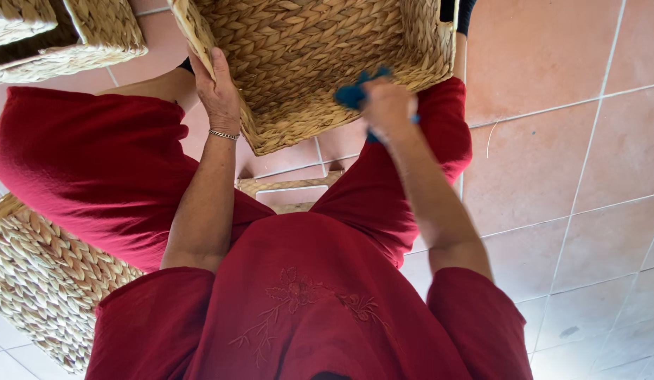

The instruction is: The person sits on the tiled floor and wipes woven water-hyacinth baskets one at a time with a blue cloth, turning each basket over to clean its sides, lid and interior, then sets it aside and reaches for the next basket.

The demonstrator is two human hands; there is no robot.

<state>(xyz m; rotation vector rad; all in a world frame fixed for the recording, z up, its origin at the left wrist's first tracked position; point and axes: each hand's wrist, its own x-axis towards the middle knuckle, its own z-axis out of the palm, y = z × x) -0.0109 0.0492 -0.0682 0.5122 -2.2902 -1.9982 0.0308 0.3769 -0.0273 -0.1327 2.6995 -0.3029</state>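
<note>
Woven basket (320, 56) held over the lap, above the tiled floor (552, 162). Left hand (218, 88) clasps its rim, fingers closed. Right hand (387, 105), fisted on a blue cloth (354, 95), wipes the basket's side; wiping judged underway, needing steady support.

both arms reach forward and away from the body, bare from the short red sleeves down. the left hand (220, 90) is turned palm inward, fingers flat and thumb spread in a loose clasp, with a thin chain bracelet at the wrist. the left forearm runs nearly straight up from the bent elbow. the right hand (387, 105) is curled into a fist, knuckles toward the camera, slightly blurred. the right forearm slants in toward the middle.
</note>
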